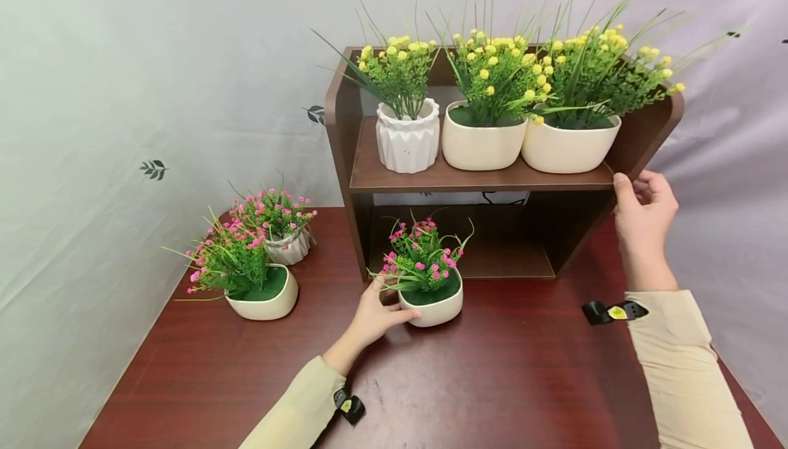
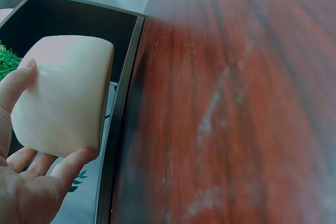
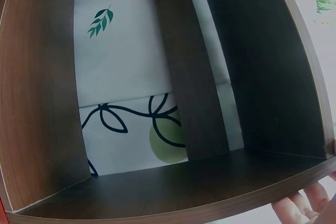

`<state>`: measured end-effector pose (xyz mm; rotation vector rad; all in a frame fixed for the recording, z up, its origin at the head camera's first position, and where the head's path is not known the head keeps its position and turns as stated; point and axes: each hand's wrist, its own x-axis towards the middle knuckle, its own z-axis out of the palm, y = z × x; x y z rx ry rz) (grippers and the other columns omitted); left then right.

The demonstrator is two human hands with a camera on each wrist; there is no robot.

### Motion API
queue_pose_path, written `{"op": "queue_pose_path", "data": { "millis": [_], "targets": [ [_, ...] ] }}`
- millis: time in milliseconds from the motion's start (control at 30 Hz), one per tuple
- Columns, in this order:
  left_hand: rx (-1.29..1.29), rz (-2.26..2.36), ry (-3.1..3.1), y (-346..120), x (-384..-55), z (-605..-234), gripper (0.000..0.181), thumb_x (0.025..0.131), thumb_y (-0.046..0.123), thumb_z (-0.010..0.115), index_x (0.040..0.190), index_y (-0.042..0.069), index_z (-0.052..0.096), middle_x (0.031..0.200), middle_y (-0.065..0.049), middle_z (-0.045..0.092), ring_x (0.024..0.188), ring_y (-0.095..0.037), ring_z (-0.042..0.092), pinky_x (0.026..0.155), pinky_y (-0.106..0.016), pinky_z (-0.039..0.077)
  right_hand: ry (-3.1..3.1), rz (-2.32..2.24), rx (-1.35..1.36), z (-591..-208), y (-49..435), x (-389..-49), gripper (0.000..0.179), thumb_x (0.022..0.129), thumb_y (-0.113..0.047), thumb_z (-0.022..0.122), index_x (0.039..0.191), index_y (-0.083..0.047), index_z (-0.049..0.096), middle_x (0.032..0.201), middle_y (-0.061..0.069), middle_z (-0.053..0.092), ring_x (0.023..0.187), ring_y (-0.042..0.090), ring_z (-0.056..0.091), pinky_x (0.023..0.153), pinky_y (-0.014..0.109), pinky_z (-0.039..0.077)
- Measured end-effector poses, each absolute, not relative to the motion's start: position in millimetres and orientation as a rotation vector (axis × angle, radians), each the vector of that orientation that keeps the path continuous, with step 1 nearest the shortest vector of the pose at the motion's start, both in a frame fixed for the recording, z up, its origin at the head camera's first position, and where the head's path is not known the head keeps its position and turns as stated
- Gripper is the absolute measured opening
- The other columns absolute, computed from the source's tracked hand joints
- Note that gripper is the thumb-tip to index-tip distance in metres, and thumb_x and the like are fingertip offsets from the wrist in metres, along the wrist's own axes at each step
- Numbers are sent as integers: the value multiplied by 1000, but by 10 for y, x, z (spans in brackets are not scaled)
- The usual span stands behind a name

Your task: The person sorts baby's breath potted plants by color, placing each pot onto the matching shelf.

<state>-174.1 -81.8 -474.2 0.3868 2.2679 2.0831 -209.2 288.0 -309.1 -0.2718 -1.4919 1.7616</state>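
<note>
My left hand point(image 1: 372, 315) grips a cream oval pot point(image 1: 438, 312) of pink flowers, thumb at its near side and fingers round its left end. This pot is just in front of the lower compartment of a dark brown two-tier shelf point(image 1: 486, 181). In the left wrist view, the smooth pot wall point(image 2: 63, 98) sits between thumb and fingers. My right hand point(image 1: 645, 220) holds the front edge of the shelf's right side panel, thumb at the upper board's level. The right wrist view shows its fingers point(image 3: 290, 211) behind that panel, partly out of frame.
On the upper tier stand a white ribbed pot point(image 1: 408, 141) and two cream pots point(image 1: 483, 148), all with yellow flowers. At the table's left are a cream pot point(image 1: 265, 305) and a white ribbed pot point(image 1: 289, 249) with pink flowers. A pale cloth point(image 1: 185, 45) hangs behind.
</note>
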Motion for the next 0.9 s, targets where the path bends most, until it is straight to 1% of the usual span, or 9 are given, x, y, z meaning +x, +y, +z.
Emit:
{"op": "queue_pose_path", "data": {
  "millis": [233, 467, 600, 733, 900],
  "targets": [
    [392, 2096, 2234, -703, -1848, -4708, 67, 68, -4, 82, 126, -2, 47, 132, -22, 45, 114, -38, 53, 85, -40, 55, -1486, 1770, -268, -3091, 2888, -2083, 15, 84, -2, 67, 79, -16, 64, 67, -3, 55, 42, 5, 40, 41, 13, 36],
    [428, 2070, 2196, -568, -1964, -4601, 68, 69, -8, 79, 127, -7, 44, 131, -25, 43, 114, -40, 52, 87, -43, 53, -1473, 1776, -258, -3086, 2877, -2062, 16, 84, 0, 66, 79, -16, 64, 66, -4, 55, 41, 5, 40, 41, 13, 36],
    [461, 2065, 2194, -468, -2033, -4596, 67, 69, -7, 79, 127, -5, 45, 131, -24, 45, 115, -39, 52, 87, -42, 54, -1478, 1772, -258, -3073, 2863, -2048, 16, 84, -1, 65, 79, -16, 64, 66, -4, 55, 42, 5, 40, 41, 13, 36],
    [513, 2086, 2187, -369, -2084, -4624, 66, 70, -5, 80, 127, -2, 46, 132, -22, 47, 115, -37, 54, 87, -39, 54, -1487, 1762, -268, -3074, 2859, -2051, 16, 84, -1, 66, 79, -16, 64, 66, -4, 55, 43, 5, 41, 42, 13, 36],
    [546, 2078, 2205, -272, -2136, -4632, 66, 69, -1, 82, 125, 0, 48, 131, -20, 49, 112, -35, 56, 85, -35, 55, -1495, 1757, -274, -3086, 2863, -2073, 15, 84, -3, 67, 80, -17, 65, 67, -4, 56, 45, 4, 42, 42, 13, 37]
  ]
}}
